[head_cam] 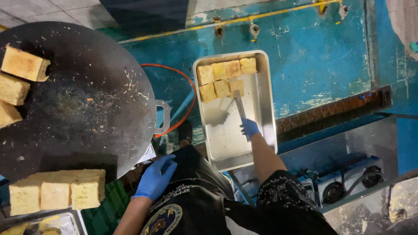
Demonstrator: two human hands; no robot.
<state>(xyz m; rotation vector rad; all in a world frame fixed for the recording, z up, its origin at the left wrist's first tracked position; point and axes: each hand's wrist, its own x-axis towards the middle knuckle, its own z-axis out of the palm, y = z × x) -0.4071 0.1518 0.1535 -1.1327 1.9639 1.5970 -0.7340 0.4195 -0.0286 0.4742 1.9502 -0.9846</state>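
The big round black griddle [82, 100] took up the left of the view, its flat face dark and flecked with crumbs. Thick toasted yellow blocks sat only along its rim: a stack of three at the left edge [17, 82] and a row of three at the near edge [56, 191]. That probably kept them off the hotter middle. A metal loop handle [163, 116] stuck out from its right side, and an orange hose [185, 91] curved behind it over the worn blue surface [313, 56].

Next in size, a rectangular steel tray [261, 109] lay lengthwise beside the griddle, on the right-hand side. Seven or so yellow cubes [224, 78] were packed tight in two rows against its far end, which left the near part bare and gave the tool room to work.

The right hand [250, 128], in a blue glove, was stretched over the tray and closed around the handle of slim metal tongs [241, 106], whose tips reached the nearest cubes. Whether a cube was actually pinched could not be told.

The left hand [156, 177], also gloved in blue, held nothing; its fingers lay loosely spread against a dark apron [191, 182], just below the griddle's edge and out of the way.
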